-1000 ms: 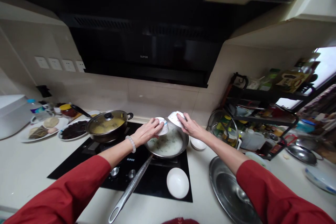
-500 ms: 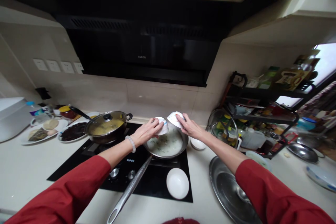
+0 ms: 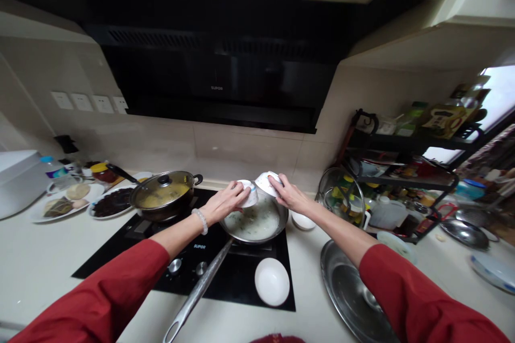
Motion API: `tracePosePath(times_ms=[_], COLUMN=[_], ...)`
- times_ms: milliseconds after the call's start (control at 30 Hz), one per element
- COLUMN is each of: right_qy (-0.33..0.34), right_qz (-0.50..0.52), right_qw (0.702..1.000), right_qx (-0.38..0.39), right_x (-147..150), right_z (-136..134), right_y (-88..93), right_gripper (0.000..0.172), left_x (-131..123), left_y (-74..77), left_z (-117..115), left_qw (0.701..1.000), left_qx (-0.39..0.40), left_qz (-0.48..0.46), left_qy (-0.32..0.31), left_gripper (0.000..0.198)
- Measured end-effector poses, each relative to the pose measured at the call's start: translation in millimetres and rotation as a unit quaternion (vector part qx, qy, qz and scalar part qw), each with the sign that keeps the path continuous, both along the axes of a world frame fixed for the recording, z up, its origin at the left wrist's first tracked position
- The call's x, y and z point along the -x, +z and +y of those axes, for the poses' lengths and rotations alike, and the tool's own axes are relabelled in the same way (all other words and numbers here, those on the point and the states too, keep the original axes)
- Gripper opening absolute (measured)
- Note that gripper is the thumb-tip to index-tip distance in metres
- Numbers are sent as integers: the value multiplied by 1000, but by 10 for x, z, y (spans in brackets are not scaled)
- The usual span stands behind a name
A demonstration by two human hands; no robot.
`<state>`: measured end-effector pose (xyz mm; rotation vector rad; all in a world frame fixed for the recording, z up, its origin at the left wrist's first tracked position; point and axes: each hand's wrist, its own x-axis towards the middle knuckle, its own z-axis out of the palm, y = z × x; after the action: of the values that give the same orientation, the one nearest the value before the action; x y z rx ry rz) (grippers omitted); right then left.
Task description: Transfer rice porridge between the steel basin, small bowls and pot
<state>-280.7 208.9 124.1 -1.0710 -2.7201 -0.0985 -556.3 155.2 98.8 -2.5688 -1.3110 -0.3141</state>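
Observation:
My left hand point(image 3: 228, 199) is closed on a small white bowl point(image 3: 252, 196), tipped over the far left of a long-handled frying pan point(image 3: 284, 228). In my right hand point(image 3: 288, 194) is another white bowl point(image 3: 263, 181), also tilted, with its outside facing up. The two bowls are close together above the pan; their insides are turned away from me. Whitish liquid with dark green bits point(image 3: 257, 222) fills the pan, which sits on the black cooktop point(image 3: 241, 284). An upright white bowl point(image 3: 272, 282) rests on the cooktop's near right corner.
A lidded pan point(image 3: 163, 193) stands on the left burner. Plates of food point(image 3: 110, 202) are further left. At right are a large metal basin point(image 3: 333, 278), a glass lid point(image 3: 341, 193) and a crowded black rack point(image 3: 406, 177). The range hood point(image 3: 217, 64) hangs above.
Hardly anything differs. The bowl in my right hand has shifted very slightly to the left; my left hand stays in place over the pan.

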Motion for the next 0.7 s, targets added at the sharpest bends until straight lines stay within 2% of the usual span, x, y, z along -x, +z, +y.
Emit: tracePosePath(times_ms=[133, 233, 267, 300, 333, 367, 400, 433, 467, 500, 533, 633, 700], right_qy=[1, -8, -31, -71, -122, -175, -218, -248, -264, -269, -269, -269, -265], right_qz=[30, 167, 247, 346, 448, 536, 601, 642, 664, 674, 678, 694, 698], right_qw=[999, 983, 961, 918, 851, 767, 682, 613, 568, 543, 529, 467, 432], right_qx=[17, 78, 120, 179, 245, 306, 354, 388, 410, 422, 433, 478, 505], right_x=[-23, -11, 5, 26, 49, 70, 86, 95, 95, 88, 77, 43, 37], right_z=[25, 71, 89, 107, 121, 132, 138, 138, 131, 118, 99, 25, -29], right_y=[-58, -190, -245, -301, -354, -401, -440, -471, -493, -507, -513, -492, -453], right_gripper=[80, 76, 76, 75, 76, 76, 75, 72, 65, 57, 48, 27, 22], left_x=[27, 42, 43, 43, 42, 42, 42, 45, 51, 59, 69, 95, 97], left_y=[-24, -69, -88, -106, -121, -133, -141, -144, -143, -138, -131, -98, -74], left_z=[11, 41, 57, 76, 96, 115, 132, 145, 153, 156, 154, 132, 112], left_qw=[1000, 996, 989, 975, 950, 908, 846, 769, 691, 630, 587, 509, 436], left_qx=[-5, -7, -5, 5, 27, 65, 116, 172, 221, 255, 275, 298, 311], left_qz=[-9, -90, -144, -212, -292, -380, -474, -559, -624, -668, -696, -747, -788], left_qy=[-4, 9, 30, 63, 109, 162, 215, 260, 289, 304, 309, 307, 304], left_gripper=[65, 64, 63, 61, 59, 57, 55, 53, 51, 50, 48, 40, 35])
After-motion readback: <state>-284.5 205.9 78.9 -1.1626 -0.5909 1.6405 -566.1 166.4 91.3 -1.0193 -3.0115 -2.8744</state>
